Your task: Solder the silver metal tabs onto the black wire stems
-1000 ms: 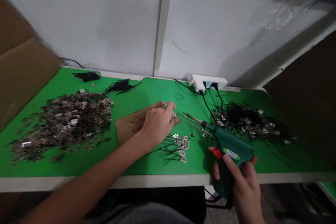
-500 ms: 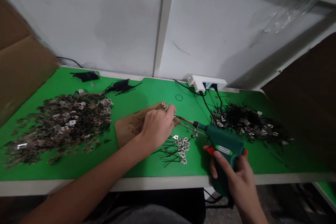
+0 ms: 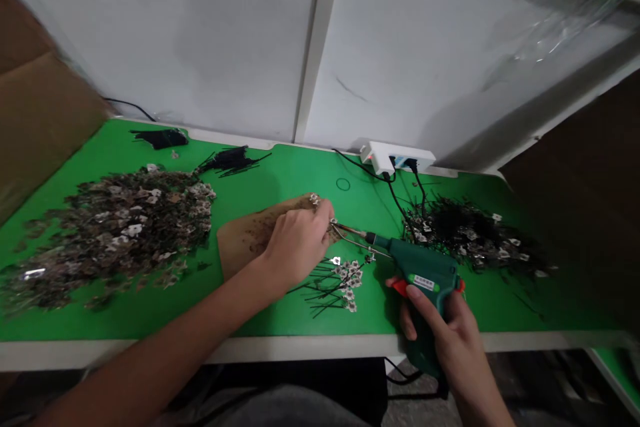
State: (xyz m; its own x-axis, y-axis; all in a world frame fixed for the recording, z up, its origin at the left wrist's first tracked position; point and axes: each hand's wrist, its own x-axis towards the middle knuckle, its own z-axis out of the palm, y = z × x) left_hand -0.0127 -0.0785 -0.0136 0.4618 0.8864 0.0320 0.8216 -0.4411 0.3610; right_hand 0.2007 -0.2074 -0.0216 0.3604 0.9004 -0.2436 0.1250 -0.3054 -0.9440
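Observation:
My right hand [image 3: 445, 327] is wrapped round a green soldering gun [image 3: 425, 267] with a red trigger. The gun's metal tip points left and meets a small metal piece at the fingertips of my left hand [image 3: 300, 237]. That hand is closed in a pinch over a scorched brown board [image 3: 240, 243]; what exactly lies between the fingers is mostly hidden. Another small metal piece [image 3: 315, 199] shows on the board just beyond the knuckles. Below the gun tip lie several metal pieces with black wires attached [image 3: 347, 280].
A large heap of small metal pieces [image 3: 135, 227] covers the left side. Behind it lie two bundles of black wires [image 3: 233, 160] [image 3: 160, 139]. A tangled pile of wired pieces [image 3: 465, 230] is at right. A white power strip [image 3: 397, 157] with plugged cords stands by the wall.
The view has shifted slightly. Both hands keep nearly the same pose, with the soldering gun's tip still at the left fingertips.

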